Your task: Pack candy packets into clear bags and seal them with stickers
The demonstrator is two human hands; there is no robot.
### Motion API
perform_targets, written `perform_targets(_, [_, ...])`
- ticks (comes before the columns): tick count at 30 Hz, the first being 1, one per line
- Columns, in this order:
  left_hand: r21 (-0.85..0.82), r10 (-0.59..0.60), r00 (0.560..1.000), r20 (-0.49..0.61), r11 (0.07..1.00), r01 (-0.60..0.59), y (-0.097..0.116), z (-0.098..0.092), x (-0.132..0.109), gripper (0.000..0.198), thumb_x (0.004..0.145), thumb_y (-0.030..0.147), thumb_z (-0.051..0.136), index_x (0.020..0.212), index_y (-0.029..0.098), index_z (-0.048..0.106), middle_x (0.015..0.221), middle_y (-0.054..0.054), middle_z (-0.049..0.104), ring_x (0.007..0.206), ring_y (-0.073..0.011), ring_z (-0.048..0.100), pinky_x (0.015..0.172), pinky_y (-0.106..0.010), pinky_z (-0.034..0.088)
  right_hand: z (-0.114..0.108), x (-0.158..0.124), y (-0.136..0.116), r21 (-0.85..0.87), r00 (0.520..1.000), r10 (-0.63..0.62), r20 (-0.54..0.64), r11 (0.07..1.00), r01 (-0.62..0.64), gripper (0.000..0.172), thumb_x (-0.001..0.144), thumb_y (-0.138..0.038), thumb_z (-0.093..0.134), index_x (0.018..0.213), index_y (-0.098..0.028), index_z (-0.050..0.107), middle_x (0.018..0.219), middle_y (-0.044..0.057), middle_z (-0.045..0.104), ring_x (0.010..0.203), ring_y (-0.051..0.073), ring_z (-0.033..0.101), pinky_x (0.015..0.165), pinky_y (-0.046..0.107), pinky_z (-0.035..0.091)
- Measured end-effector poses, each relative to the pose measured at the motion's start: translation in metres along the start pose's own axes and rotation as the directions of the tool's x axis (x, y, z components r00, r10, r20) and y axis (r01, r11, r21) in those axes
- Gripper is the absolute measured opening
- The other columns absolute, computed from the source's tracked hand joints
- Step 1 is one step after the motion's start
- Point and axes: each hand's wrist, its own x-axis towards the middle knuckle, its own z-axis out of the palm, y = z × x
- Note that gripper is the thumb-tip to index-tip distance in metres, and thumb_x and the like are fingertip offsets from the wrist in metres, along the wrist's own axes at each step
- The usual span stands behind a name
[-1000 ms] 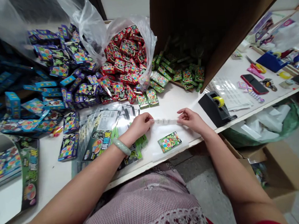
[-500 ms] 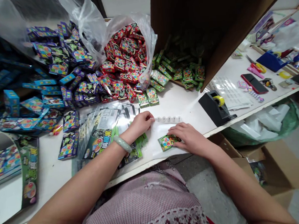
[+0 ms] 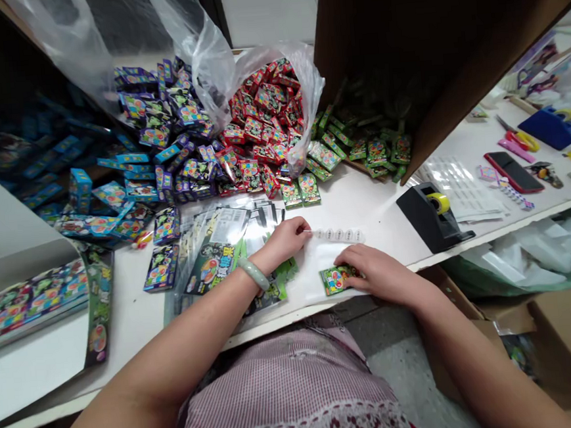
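My left hand [image 3: 289, 237], with a jade-like bangle [image 3: 253, 274] on its wrist, is closed in a pinch at the left end of a strip of round clear stickers [image 3: 340, 235] with dark print. The strip lies across the table near its front part. My right hand [image 3: 375, 269] is closed round the right side of a small green printed box [image 3: 332, 281] at the table's front edge, just below the strip. Under my left wrist lie flat printed plastic bags [image 3: 215, 262]. Two more green boxes [image 3: 300, 192] stand side by side behind my hands.
Purple boxes [image 3: 191, 112], red boxes [image 3: 263, 120] in a clear bag and blue boxes [image 3: 116, 194] are heaped at the back. Green boxes [image 3: 377, 151] spill from a carton. To the right are a black tape dispenser [image 3: 427, 219] and a phone [image 3: 513, 171]. An open carton [image 3: 567, 343] stands below.
The head view has shifted, so everything sits further right and slightly lower. Both hands keep nearly the same places on the sticker strip and the green box.
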Motion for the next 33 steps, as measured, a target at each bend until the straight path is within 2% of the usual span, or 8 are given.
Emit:
perform_targets(5, [0.01,0.024,1.0,0.005,1.0,-0.024,0.001,-0.001,-0.002,0.005,0.078,0.019,0.058,0.077,0.016,0.062,0.061,0.003,0.057,0.058,-0.0133,0.052,0.056,-0.023,0.039,-0.002,0.008,0.004,0.166,0.986,0.083,-0.148,0.984,-0.058,0.012,0.088,-0.014,0.058,0.097,-0.02,0.061,0.095,0.004,0.065,0.085,0.017,0.061,0.076,0.029,0.048])
perform_targets(8, [0.024,0.032,0.999,0.003,0.999,-0.032,0.002,-0.002,-0.003,0.006,0.078,0.019,0.058,0.077,0.017,0.063,0.064,0.002,0.059,0.061,-0.0145,0.053,0.059,-0.024,0.041,0.002,0.02,0.011,0.067,0.969,0.105,-0.224,0.993,-0.093,0.013,0.088,-0.014,0.056,0.097,-0.019,0.064,0.095,0.007,0.067,0.089,0.021,0.062,0.08,0.034,0.05])
perform_targets(12, [0.041,0.042,0.999,-0.003,0.998,-0.042,0.001,0.0,-0.003,0.006,0.079,0.018,0.058,0.077,0.017,0.063,0.069,0.0,0.061,0.066,-0.0161,0.055,0.063,-0.026,0.043,0.008,0.027,0.012,-0.167,0.978,0.014,-0.21,0.985,-0.05,0.02,0.09,-0.016,0.054,0.102,-0.016,0.07,0.103,0.013,0.069,0.097,0.028,0.06,0.088,0.042,0.048])
perform_targets(17, [0.052,0.089,0.996,0.003,0.995,-0.089,0.009,0.001,-0.008,0.012,0.078,0.014,0.06,0.089,0.016,0.065,0.081,-0.003,0.064,0.073,-0.0176,0.058,0.071,-0.029,0.048,0.01,0.017,0.006,-0.182,0.992,-0.013,-0.122,0.983,-0.01,0.023,0.093,-0.019,0.05,0.1,-0.018,0.072,0.1,0.012,0.07,0.092,0.027,0.063,0.083,0.042,0.051])
perform_targets(21, [0.085,0.199,0.977,-0.076,0.978,-0.192,0.013,-0.036,-0.04,0.044,0.077,0.017,0.066,0.12,0.017,0.055,0.116,-0.009,0.059,0.088,-0.0185,0.06,0.086,-0.032,0.048,-0.005,0.009,-0.001,-0.064,0.986,-0.001,-0.164,0.998,-0.009,0.022,0.094,-0.027,0.049,0.101,-0.02,0.069,0.099,0.01,0.071,0.092,0.026,0.065,0.083,0.041,0.052])
perform_targets(23, [0.132,0.252,0.946,-0.202,0.965,-0.228,0.003,-0.067,-0.066,0.041,0.082,0.018,0.062,0.122,0.018,0.053,0.118,-0.009,0.057,0.095,-0.0192,0.059,0.089,-0.032,0.047,-0.021,0.014,-0.012,0.017,0.981,-0.01,-0.192,1.0,0.013,0.021,0.094,-0.033,0.051,0.099,-0.023,0.068,0.098,0.008,0.071,0.09,0.025,0.066,0.081,0.039,0.053])
perform_targets(28, [0.322,0.057,0.868,-0.493,0.939,0.121,-0.047,-0.127,-0.138,0.036,0.084,0.028,0.063,0.116,0.016,0.053,0.11,-0.011,0.059,0.103,-0.0256,0.055,0.094,-0.04,0.044,-0.046,0.085,-0.078,0.107,0.967,-0.156,-0.2,0.978,0.18,0.018,0.092,-0.037,0.055,0.097,-0.027,0.069,0.096,0.005,0.072,0.083,0.022,0.067,0.075,0.035,0.053])
perform_targets(33, [0.365,-0.128,0.893,-0.432,0.88,0.303,-0.067,-0.12,-0.168,0.063,0.065,0.044,0.079,0.117,0.018,0.054,0.115,-0.012,0.057,0.112,-0.0352,0.049,0.096,-0.047,0.039,-0.01,0.199,-0.137,-0.166,0.991,-0.11,-0.072,0.981,0.097,0.029,0.084,-0.03,0.067,0.108,-0.014,0.065,0.115,0.018,0.067,0.108,0.03,0.062,0.09,0.041,0.048])
